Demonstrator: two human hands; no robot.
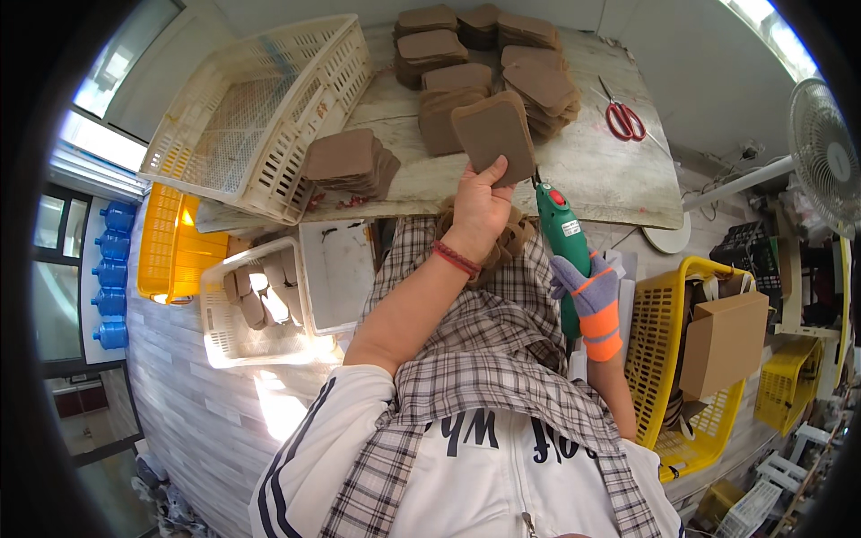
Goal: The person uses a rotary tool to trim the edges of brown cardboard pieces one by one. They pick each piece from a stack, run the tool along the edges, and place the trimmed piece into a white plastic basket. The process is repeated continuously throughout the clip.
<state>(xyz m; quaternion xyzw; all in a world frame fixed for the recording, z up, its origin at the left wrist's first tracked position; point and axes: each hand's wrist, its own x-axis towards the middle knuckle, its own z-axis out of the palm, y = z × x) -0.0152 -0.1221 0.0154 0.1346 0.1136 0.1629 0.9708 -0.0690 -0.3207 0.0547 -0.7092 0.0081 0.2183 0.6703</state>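
Observation:
My bare left hand (pixel 484 199) pinches the lower edge of a flat brown piece (pixel 496 136) with rounded corners, thumb on top. The piece is held up, tilted, over the front of the table. In a grey and orange work glove, my right hand (pixel 587 285) wraps around a green handheld power tool (pixel 561 221) with a red button. Its narrow tip points up beside the lower right corner of the piece; whether they touch, I cannot tell. Behind stand stacks of similar brown pieces (pixel 540 87), and a smaller stack (pixel 345 161) sits to the left.
Red-handled scissors (pixel 625 121) lie on the wooden table (pixel 619 184) at right. A white crate (pixel 291 170) stands on its left side. Below it, a white basket (pixel 215 318) holds brown pieces. At right are a yellow basket (pixel 647 345) with a cardboard box (pixel 725 345) and a fan (pixel 823 157).

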